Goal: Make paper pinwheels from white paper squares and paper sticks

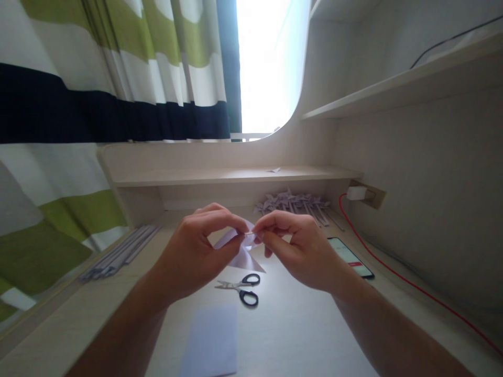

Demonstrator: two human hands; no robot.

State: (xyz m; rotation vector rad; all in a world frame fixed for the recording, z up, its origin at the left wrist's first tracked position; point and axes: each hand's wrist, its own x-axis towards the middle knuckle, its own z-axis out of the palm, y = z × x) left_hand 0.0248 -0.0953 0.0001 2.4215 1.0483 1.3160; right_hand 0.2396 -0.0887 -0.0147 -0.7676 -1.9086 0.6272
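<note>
A small folded piece of pale lilac paper (244, 256) hangs above the desk, pinched from both sides. My left hand (196, 251) grips its left part with thumb and fingers. My right hand (298, 246) pinches its top right, the fingertips of both hands nearly touching. A pointed flap of the paper sticks out downward. Below the hands lie black-handled scissors (241, 289) and a flat lilac paper sheet (212, 340) on the desk.
A pile of finished paper pinwheels (293, 203) on sticks lies at the back. A bundle of grey sticks (121, 251) lies at the left. A phone (350, 256) and a red cable (412, 285) to a charger (357, 193) are at the right. Striped curtain (98, 78) hangs left.
</note>
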